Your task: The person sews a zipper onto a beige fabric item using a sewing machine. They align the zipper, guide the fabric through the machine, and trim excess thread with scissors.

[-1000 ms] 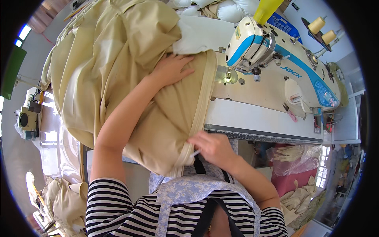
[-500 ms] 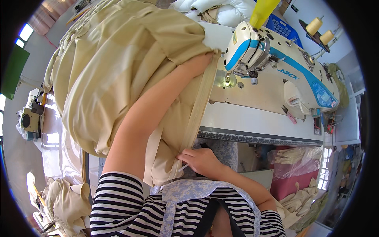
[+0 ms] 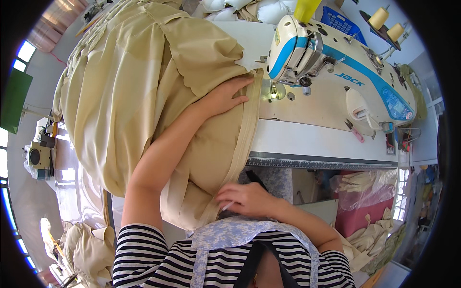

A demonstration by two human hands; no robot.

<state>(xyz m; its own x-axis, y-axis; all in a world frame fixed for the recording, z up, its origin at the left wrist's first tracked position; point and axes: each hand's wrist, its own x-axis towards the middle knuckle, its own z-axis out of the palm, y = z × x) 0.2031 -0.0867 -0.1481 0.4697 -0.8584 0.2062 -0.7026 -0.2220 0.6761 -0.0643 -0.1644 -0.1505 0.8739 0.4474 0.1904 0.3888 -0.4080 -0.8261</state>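
Observation:
A large piece of beige fabric (image 3: 125, 81) lies heaped over the left of the sewing table, with a long narrow strip (image 3: 246, 122) along its right edge. My left hand (image 3: 224, 98) rests flat on the fabric, fingers stretched toward the strip's far end, just left of the needle area. At the near end of that strip, my right hand (image 3: 247, 199) is closed around a thin white stick-like thing (image 3: 228, 206); its fingertips meet the fabric edge. Right of the fabric stands a white and blue sewing machine (image 3: 293, 50), its presser foot (image 3: 273, 91) apart from the cloth.
Pink-handled thread snips (image 3: 355, 132) lie on the table (image 3: 307, 139) by the machine. A ruler strip (image 3: 317, 161) runs along its front edge. Thread cones (image 3: 379, 18) and a blue basket (image 3: 338, 23) are at the back right. More beige cloth (image 3: 86, 247) is piled at lower left.
My left hand has loosened from the strip's far end and flattened onto the fabric, a little nearer to me. The near part of the fabric has spread out; the right hand has barely moved.

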